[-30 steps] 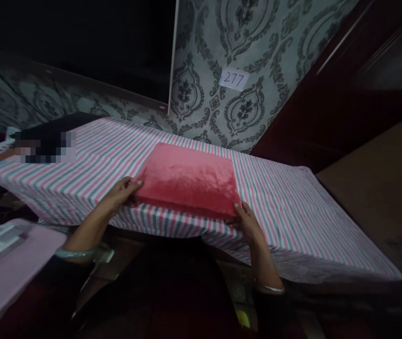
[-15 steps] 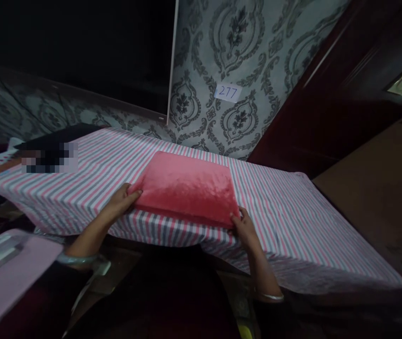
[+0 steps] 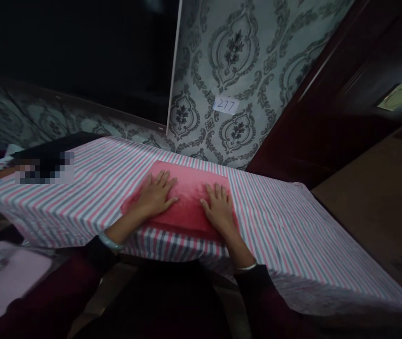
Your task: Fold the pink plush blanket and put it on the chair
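A folded pinkish-red velvety cloth lies flat near the front edge of a table covered with a pink, grey and white striped sheet. My left hand rests palm down on the cloth's left half, fingers stretched out. My right hand lies flat on its right half, fingers spread. Neither hand grips anything. Each wrist wears a bangle.
Patterned grey wallpaper with a paper note reading 277 rises behind the table. A large dark screen fills the upper left. A dark object lies at the table's far left. A dark wooden door stands at right. A pink surface sits low left.
Both hands left the cloth's front corners and moved onto its top, where they now lie flat. The cloth has settled flat on the striped sheet.
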A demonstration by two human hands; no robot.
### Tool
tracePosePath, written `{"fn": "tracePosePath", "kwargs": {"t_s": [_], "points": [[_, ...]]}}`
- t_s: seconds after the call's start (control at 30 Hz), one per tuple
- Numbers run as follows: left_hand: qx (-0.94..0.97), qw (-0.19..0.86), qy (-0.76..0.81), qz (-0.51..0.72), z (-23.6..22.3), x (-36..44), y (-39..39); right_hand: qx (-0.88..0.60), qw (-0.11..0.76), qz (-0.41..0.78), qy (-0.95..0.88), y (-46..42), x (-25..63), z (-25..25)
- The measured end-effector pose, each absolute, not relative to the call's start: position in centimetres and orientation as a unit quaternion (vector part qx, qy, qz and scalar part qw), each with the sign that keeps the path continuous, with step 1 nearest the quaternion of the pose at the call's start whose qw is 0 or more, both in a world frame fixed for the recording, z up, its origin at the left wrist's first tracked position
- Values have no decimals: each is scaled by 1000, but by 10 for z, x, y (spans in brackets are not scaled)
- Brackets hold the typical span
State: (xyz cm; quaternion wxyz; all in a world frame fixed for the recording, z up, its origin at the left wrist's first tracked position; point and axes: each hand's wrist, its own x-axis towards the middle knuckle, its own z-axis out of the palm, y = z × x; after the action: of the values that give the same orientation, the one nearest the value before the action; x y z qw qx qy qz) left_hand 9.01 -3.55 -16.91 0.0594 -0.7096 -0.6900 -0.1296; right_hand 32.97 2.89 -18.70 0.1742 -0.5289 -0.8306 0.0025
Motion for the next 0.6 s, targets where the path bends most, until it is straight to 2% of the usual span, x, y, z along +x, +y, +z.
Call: {"fn": "tracePosePath", "kwargs": {"t_s": [0.1,0.2,0.6], "points": [[-683,39,-724,-90,-185,88,-24,-560,110,6,-821,34,323,-200],[-678,48,-727,-97,-197,83,-23,-567,96,0,-818,35,326,-208],[-681,30,-722,-118,-196,84,-28,-560,121,52,-818,33,328,-202]]}}
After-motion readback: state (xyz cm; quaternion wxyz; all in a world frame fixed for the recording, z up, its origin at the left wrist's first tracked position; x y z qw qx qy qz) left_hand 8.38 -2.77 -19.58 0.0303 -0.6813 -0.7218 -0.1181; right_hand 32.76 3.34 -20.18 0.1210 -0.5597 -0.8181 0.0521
